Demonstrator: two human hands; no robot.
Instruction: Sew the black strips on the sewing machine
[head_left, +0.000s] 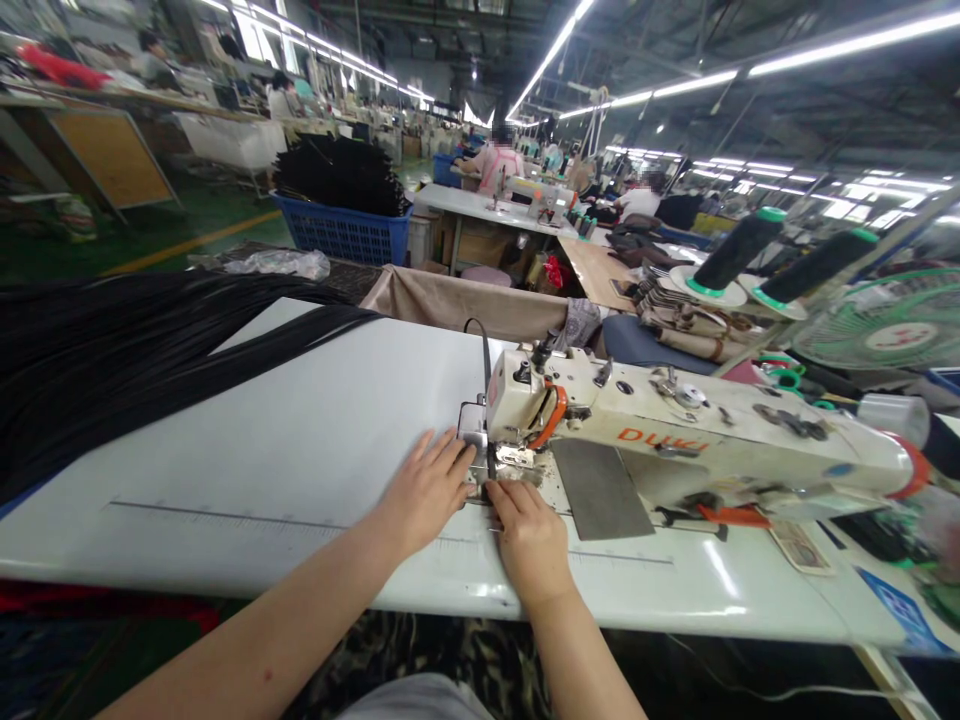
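Both hands, left (pixel 427 490) and right (pixel 529 535), lay flat, fingers spread, apparently steadying something small beneath the sewing machine (pixel 675 440) needle; keeping fingertips clear seemed wise.

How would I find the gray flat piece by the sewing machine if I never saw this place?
Find the white sewing machine on the white table. Under its long arm, right of the right hand, lies the gray piece. It is the only flat, plain dark gray sheet there.
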